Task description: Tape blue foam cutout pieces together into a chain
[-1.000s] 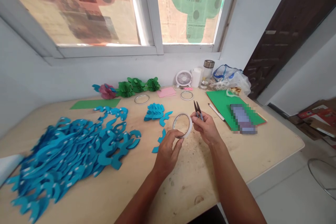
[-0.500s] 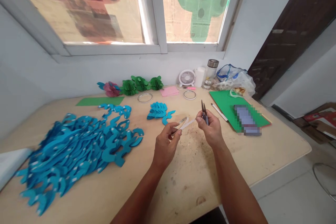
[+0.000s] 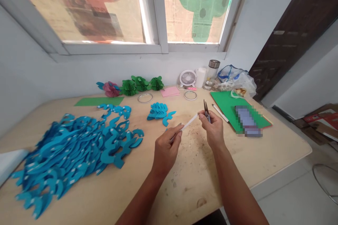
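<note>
A narrow strip of white tape (image 3: 190, 122) is stretched between my two hands above the table. My left hand (image 3: 167, 144) is closed on its lower left end; the edge of something thin and grey shows between the fingers. With thumb and forefinger, my right hand (image 3: 212, 126) pinches the other end. The same hand also holds a pair of scissors (image 3: 206, 108), blades upward and nearly together. Beyond the left hand are a folded stack of blue paper pieces (image 3: 158, 110) and a curved blue piece (image 3: 168, 117).
A large heap of blue paper cut-outs (image 3: 68, 161) covers the left side of the table (image 3: 190, 182). Two tape rings (image 3: 145, 98), green paper flowers (image 3: 141, 83), a small fan (image 3: 188, 78) and a bottle (image 3: 211, 75) stand farther back. Green sheets (image 3: 224, 103) and a phone (image 3: 248, 120) lie right.
The tape, looped and slack before, is now pulled straight between the hands. The left hand has shifted slightly down, and the scissors stay in the right hand.
</note>
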The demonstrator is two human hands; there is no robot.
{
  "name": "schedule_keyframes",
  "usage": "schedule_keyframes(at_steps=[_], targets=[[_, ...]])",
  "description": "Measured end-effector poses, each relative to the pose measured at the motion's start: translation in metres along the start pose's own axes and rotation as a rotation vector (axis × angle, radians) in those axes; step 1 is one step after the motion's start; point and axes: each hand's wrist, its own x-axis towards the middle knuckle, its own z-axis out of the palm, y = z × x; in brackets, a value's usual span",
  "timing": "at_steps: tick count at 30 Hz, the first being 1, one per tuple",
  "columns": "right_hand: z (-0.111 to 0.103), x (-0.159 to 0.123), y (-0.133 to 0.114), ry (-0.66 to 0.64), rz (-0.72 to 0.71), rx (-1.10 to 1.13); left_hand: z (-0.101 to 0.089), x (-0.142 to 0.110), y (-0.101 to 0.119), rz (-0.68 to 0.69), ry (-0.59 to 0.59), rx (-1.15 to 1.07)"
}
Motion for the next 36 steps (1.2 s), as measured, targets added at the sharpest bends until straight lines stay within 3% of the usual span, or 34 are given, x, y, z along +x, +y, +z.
schedule_keyframes(at_steps=[5,13,18,36], targets=[[-0.004,0.005,0.000,0.048,0.077,0.117,-0.006,0.000,0.000,-0.142,0.021,-0.115],[-0.004,-0.001,0.000,-0.331,0.322,0.163,-0.015,0.001,-0.001,-0.282,0.007,-0.325],[-0.002,-0.003,0.000,-0.467,0.363,0.157,-0.017,0.002,-0.001,-0.311,-0.011,-0.377],[0.001,-0.005,-0.003,-0.481,0.295,0.052,-0.018,0.003,-0.003,-0.365,-0.015,-0.423]])
